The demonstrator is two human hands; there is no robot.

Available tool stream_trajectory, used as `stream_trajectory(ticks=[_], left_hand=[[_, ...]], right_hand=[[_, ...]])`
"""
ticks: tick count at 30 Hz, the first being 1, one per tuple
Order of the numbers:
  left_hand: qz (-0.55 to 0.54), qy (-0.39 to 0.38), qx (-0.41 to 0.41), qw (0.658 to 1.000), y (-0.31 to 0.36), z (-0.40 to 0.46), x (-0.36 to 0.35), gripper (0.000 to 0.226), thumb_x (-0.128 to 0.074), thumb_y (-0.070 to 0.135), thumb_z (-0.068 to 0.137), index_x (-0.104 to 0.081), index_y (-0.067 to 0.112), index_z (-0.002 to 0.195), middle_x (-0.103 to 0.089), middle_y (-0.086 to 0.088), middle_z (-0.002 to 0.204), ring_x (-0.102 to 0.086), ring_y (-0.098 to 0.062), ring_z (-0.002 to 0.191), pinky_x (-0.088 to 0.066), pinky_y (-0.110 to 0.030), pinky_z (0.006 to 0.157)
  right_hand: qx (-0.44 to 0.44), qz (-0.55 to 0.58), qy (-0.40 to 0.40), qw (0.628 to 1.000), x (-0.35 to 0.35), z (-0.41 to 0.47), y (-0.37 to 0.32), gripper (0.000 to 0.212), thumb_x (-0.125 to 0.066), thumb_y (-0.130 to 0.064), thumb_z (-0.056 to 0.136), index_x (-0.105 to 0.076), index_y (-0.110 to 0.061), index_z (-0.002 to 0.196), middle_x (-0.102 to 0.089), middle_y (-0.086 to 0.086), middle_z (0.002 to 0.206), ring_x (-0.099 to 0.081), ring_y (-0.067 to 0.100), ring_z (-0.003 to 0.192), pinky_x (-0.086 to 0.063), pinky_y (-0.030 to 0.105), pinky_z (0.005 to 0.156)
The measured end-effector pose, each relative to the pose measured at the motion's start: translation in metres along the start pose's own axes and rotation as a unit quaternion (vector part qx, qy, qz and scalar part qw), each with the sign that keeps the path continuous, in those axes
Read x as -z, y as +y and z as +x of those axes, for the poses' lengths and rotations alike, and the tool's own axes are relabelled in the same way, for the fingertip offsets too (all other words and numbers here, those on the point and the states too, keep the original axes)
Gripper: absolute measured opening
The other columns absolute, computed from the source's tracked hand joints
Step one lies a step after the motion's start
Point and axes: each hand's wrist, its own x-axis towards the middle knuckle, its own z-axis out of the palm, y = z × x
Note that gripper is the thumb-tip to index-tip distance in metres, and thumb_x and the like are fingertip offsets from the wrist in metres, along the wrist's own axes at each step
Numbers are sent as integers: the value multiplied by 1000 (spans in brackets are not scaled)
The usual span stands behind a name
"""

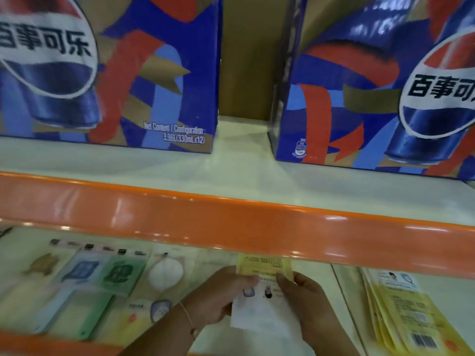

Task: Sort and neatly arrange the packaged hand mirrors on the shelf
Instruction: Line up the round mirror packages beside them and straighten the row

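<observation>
**Between both hands, one mirror pack waits for its stack**

Below the orange shelf lip (231,227), on the lower shelf (321,273), I hold one packaged hand mirror (264,299) with both hands. My left hand (221,296) curls round its left edge, thumb on top; my right hand (308,301) pinches the right edge the same way. The pack's long axis runs away from me, yellow header card pointing toward the back of the shelf, white body toward my wrists.

What matters next, I judge, is where it belongs. A fanned stack of yellow packs (408,312) lies to my right, past a thin shelf divider (344,304), and its header colour looks like a match. That stack sits nearer my right hand, with its packs also lying lengthwise front to back, so a sideways carry without turning should do. To my left lie assorted mirror packs (102,276) in green, blue and pale tones, too blurred to read. Above, two cola cartons (128,73) stand on the upper shelf, apart from all this.
</observation>
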Motion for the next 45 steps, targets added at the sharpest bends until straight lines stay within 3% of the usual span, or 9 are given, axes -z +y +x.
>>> stream_trajectory(ticks=[5,9,15,19,25,28,33,41,45], left_hand=[[36,20,-65,997,-2,-26,50,9,-63,17,92,-70,10,90,-68,6,75,-61,-12,73,-43,-20,63],[92,35,-61,993,3,-52,87,38,-56,31,96,-50,9,66,-43,11,41,-42,-7,45,-32,-18,54],[8,150,-21,988,-6,-59,143,65,-41,63,91,-64,3,99,-65,-17,86,-64,-30,70,-56,-49,72],[-106,42,76,991,-2,-77,170,88,-65,71,68,-58,-4,113,-62,-23,96,-64,-38,77,-54,-53,72],[-191,-58,63,978,2,-91,202,57,-73,19,79,-51,-6,125,-55,-25,108,-61,-37,69,-53,-40,60],[-131,-47,61,988,-3,-90,211,50,-67,12,82,-53,-7,126,-61,-27,108,-61,-39,89,-50,-45,73],[-119,-48,2,992,-9,-92,218,30,-59,0,86,-62,-2,116,-67,-26,110,-64,-40,100,-52,-47,86],[-27,61,-93,993,-15,-91,214,20,-59,5,91,-67,10,109,-74,-7,97,-69,-23,93,-53,-33,76],[40,93,-82,992,-20,-86,211,13,-61,17,91,-66,16,104,-74,-2,94,-71,-18,88,-57,-35,79]], right_hand=[[-2,-66,-122,990,-45,-7,2,18,-67,-6,84,-73,-3,101,-72,23,100,-68,44,94,-53,57,86],[10,-105,-131,986,-78,-8,3,13,-72,-2,79,-76,-4,91,-73,21,95,-71,38,85,-57,44,72],[90,-108,-101,985,-118,-15,7,17,-77,-1,74,-79,-12,86,-76,10,89,-63,22,61,-44,27,52],[160,-87,-90,979,-146,-15,16,23,-74,12,72,-79,-10,73,-77,7,81,-73,19,77,-56,20,62],[279,-78,-73,954,-174,2,50,16,-69,10,76,-78,-3,71,-70,8,104,-66,19,101,-55,24,80],[296,-84,-55,950,-187,-4,57,30,-66,-43,84,-80,-17,80,-60,1,121,-58,5,113,-49,13,85],[306,-160,-23,938,-195,3,71,46,-68,-4,86,-72,-48,97,-49,-5,138,-48,16,129,-48,17,92],[72,32,-52,996,-206,-22,49,35,-37,-30,102,-64,-13,117,-69,30,94,-69,40,80,-56,34,62],[71,-71,-90,991,-220,-26,57,29,-62,-25,87,-66,-8,110,-74,19,93,-71,35,86,-59,44,73]])
